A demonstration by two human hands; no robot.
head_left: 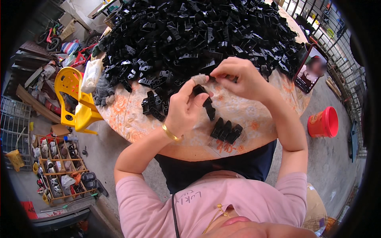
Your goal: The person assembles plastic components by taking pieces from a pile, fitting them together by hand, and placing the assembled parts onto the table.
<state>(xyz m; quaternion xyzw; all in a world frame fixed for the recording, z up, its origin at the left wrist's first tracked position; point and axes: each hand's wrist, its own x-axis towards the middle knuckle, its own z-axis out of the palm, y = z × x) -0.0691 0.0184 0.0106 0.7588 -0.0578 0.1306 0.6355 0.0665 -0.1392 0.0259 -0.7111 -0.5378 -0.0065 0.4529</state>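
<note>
My left hand (pixel 185 107), with a gold bangle at the wrist and a pale wrap on one fingertip, is closed on a black plastic part (pixel 209 108) over the near half of the table. Close beside it, my right hand (pixel 244 79) is pinched, its fingertips almost meeting the left index finger; what it holds is too small to make out. Below the hands lies a short row of black plastic pieces (pixel 226 131). Left of my left hand sits another small cluster of black pieces (pixel 154 106). A large heap of similar black parts (pixel 194 35) covers the far side.
The round table has a floral cloth (pixel 127 115). A phone (pixel 310 68) leans at its right edge, and a red bucket (pixel 323 122) stands on the floor beyond. To the left are a yellow plastic chair (pixel 81 113), grey cloth (pixel 104 90) and a shoe rack (pixel 63 168).
</note>
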